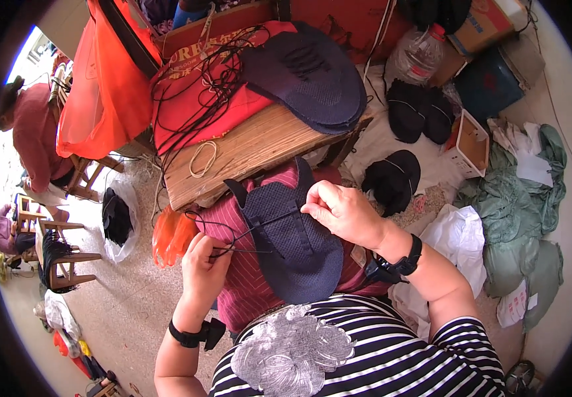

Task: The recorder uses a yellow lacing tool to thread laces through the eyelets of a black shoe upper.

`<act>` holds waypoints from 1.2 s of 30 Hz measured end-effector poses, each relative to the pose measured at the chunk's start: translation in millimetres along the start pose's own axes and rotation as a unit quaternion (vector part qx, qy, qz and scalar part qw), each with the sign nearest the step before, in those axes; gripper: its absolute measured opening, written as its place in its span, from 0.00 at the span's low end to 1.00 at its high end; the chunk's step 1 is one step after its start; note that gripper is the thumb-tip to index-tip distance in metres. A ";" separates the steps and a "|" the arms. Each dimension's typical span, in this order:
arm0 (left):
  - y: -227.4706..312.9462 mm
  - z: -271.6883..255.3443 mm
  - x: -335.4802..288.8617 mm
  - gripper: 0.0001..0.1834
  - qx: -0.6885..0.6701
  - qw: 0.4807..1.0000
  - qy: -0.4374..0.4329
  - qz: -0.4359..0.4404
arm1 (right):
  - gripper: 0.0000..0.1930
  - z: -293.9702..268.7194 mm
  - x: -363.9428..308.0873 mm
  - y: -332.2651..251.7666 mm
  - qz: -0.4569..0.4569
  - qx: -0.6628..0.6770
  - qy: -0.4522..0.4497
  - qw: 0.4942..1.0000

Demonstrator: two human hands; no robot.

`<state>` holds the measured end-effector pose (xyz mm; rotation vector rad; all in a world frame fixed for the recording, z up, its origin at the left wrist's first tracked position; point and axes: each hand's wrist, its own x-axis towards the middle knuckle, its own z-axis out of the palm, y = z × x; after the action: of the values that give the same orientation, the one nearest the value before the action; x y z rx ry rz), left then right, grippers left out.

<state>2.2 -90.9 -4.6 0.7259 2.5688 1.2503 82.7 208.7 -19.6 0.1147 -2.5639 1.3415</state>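
Observation:
A dark navy mesh fabric piece [279, 218], with a rounded lower end and two strap-like tips at the top, lies across my lap. A thin black cord [264, 227] runs over it, stretched between my hands. My left hand [204, 268] is closed in a pinch on the cord, left of the piece, with a loose loop of cord above the fingers. At the piece's upper right, my right hand [344, 213] is closed, thumb against forefinger, on the cord's other end. The tips of those fingers hide whether a needle is there.
Ahead stands a wooden bench [233, 159] with tangled black cords [200, 92], a red bag [173, 126] and stacked navy mesh pieces [306, 76]. Black bundles [392, 178] and a white box [466, 145] lie to the right. Another person [34, 139] sits at far left.

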 end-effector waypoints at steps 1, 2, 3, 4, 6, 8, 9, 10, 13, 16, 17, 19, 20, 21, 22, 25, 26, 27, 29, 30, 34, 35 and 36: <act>0.6 0.0 -0.5 0.08 0.000 1.000 0.001 -0.002 | 0.08 0.9 0.0 -0.2 0.000 0.001 -0.001 1.000; 1.6 0.5 -0.4 0.08 -0.006 1.000 0.000 -0.003 | 0.08 1.5 -0.4 -0.9 0.018 0.016 -0.003 1.000; 2.1 0.6 -0.1 0.08 -0.012 1.000 0.000 -0.004 | 0.09 1.7 -0.9 -1.7 0.036 0.031 -0.004 0.999; 1.5 -0.2 0.3 0.08 -0.012 1.000 0.001 -0.005 | 0.09 -0.2 -1.0 -3.6 0.036 0.032 -0.005 0.999; 0.0 -1.7 1.0 0.04 0.024 1.000 -0.005 -0.009 | 0.08 -6.7 -3.3 -6.9 0.249 0.212 -0.033 0.945; -2.2 4.4 4.4 0.05 -0.007 1.000 0.010 -0.005 | 0.11 4.4 -18.8 19.1 0.198 0.183 0.093 0.958; -2.5 6.6 5.5 0.07 -0.036 0.999 0.026 -0.004 | 0.12 4.8 -26.3 28.8 0.172 0.130 0.133 0.967; -0.9 7.5 5.9 0.07 -0.036 0.999 0.028 -0.004 | 0.16 -0.4 -29.8 26.3 0.238 0.192 0.091 0.948; 14.0 9.2 7.5 0.11 -0.123 0.988 0.004 -0.087 | 0.19 -8.9 -35.9 9.8 0.351 0.249 0.026 0.902; 30.5 13.9 10.8 0.16 -0.069 0.991 -0.082 -0.078 | 0.23 -9.1 -43.8 1.3 0.385 0.352 0.043 0.852; 33.1 16.5 10.9 0.16 -0.069 0.991 -0.081 -0.077 | 0.24 -7.5 -45.6 -1.0 0.398 0.399 0.065 0.824; 34.6 23.1 10.1 0.16 -0.023 0.990 -0.106 -0.087 | 0.28 -9.1 -45.2 -9.2 0.416 0.404 0.072 0.811; 32.0 28.5 8.3 0.16 -0.034 0.992 -0.089 -0.085 | 0.30 -11.9 -42.6 -13.1 0.406 0.469 0.050 0.782; 31.6 32.1 7.4 0.16 -0.034 0.992 -0.088 -0.085 | 0.31 -13.3 -39.6 -14.5 0.394 0.532 0.028 0.749; 32.8 36.2 6.5 0.18 0.021 0.996 -0.072 -0.041 | 0.31 -14.6 -37.1 -13.5 0.394 0.531 0.028 0.750; 29.0 40.1 4.1 0.25 0.089 0.995 -0.052 0.010 | 0.30 -19.0 -27.7 -0.6 0.305 0.452 0.070 0.836; 30.5 37.2 2.3 0.25 0.089 0.993 -0.071 0.018 | 0.30 -18.7 -30.3 4.8 0.294 0.401 0.073 0.864; 31.1 34.6 0.8 0.25 0.088 0.992 -0.091 0.027 | 0.30 -17.5 -33.6 11.1 0.283 0.349 0.076 0.890; 28.7 28.8 -0.5 0.27 0.062 0.992 -0.108 0.031 | 0.30 -8.0 -48.2 31.2 0.274 0.320 0.060 0.905; 28.2 25.5 -0.7 0.28 0.036 0.991 -0.127 0.036 | 0.30 -4.8 -55.8 38.5 0.265 0.290 0.047 0.918; 41.4 -1.7 2.9 0.31 -0.006 0.991 -0.132 -0.031 | 0.29 -14.6 -49.1 13.4 0.166 -0.034 0.101 0.980; 42.3 -3.4 2.4 0.28 0.001 0.995 -0.095 -0.005 | 0.29 -17.5 -46.0 9.4 0.167 -0.033 0.103 0.980; 34.5 -3.6 1.7 0.26 -0.047 0.995 -0.092 -0.005 | 0.26 -19.4 -43.7 7.0 0.121 -0.052 0.120 0.984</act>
<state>11.2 -74.4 24.6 0.7686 2.3468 1.2297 127.2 226.7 -25.6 -0.3674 -2.4928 1.2085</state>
